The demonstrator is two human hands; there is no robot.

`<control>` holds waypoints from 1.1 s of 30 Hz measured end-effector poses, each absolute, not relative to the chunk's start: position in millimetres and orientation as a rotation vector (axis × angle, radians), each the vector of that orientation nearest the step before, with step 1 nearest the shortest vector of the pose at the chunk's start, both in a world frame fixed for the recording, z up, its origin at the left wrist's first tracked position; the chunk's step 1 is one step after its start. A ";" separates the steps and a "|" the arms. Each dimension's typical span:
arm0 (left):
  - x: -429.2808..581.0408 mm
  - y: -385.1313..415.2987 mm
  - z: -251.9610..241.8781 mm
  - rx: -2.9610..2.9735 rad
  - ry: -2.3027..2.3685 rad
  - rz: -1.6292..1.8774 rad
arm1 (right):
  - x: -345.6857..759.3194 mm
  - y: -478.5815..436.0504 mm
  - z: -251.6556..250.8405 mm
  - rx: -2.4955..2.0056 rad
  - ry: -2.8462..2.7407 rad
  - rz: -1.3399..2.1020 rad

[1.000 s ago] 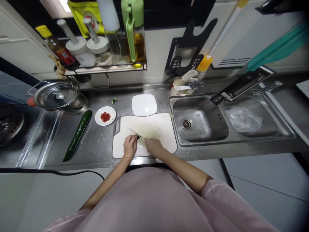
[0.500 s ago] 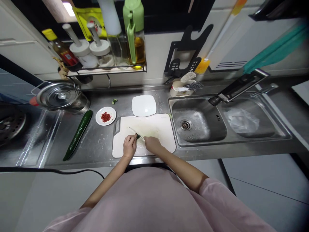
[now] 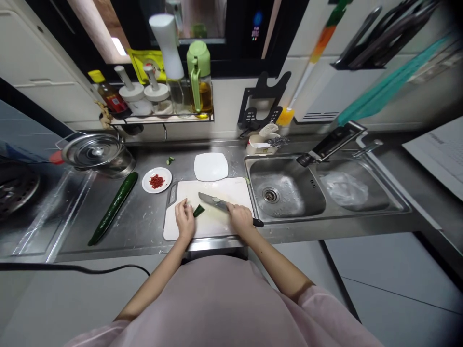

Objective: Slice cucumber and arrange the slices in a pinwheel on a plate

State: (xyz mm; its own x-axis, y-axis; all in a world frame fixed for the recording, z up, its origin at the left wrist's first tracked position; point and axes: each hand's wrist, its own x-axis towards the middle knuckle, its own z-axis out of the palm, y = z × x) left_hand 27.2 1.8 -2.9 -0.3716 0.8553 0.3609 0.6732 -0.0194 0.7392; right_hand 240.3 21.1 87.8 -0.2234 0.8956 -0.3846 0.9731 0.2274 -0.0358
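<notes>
My right hand (image 3: 241, 219) is closed around the black handle of a kitchen knife (image 3: 224, 206), whose blade lies flat-side up over the white cutting board (image 3: 213, 229), tip toward the left. A pale round cucumber slice (image 3: 216, 199) clings to the blade. My left hand (image 3: 184, 219) rests on the board's left part, its fingers lifted and slightly apart. Just right of its thumb lies a dark green cucumber piece (image 3: 198, 210); whether the thumb touches it is hard to see. A whole cucumber (image 3: 114, 209) lies on the steel counter at the left.
Behind the board stand a white square plate (image 3: 211, 167) and a small plate (image 3: 166, 185) of chopped red bits. Cucumber ends (image 3: 170, 160) lie nearby. A steel pot (image 3: 115, 164) is at the back left; a double sink (image 3: 289, 193) adjoins the board's right side.
My right hand has drawn the knife rightward, away from the cucumber piece, and the blade now shows a slice. My left hand's fingers have loosened from the piece. The head view has tilted up.
</notes>
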 end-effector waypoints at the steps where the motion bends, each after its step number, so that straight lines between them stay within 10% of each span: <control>1: 27.1 4.3 3.2 1.623 2.067 1.364 | 242.6 19.6 88.5 1.766 2.234 -0.378; 13: 53.1 42.8 62.6 2.158 1.657 0.635 | 248.3 4.9 94.6 1.720 2.388 -0.300; 33: -0.1 90.8 17.2 1.164 2.288 0.654 | 280.3 -0.9 75.2 1.942 2.227 -0.297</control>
State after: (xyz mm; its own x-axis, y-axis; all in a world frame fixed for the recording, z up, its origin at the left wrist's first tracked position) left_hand -0.1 90.8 17.2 -0.5176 0.8308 -0.2047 0.5973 0.5221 0.6089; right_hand 280.3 -0.9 75.2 -0.1362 0.9565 -0.2579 0.9907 0.1310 -0.0373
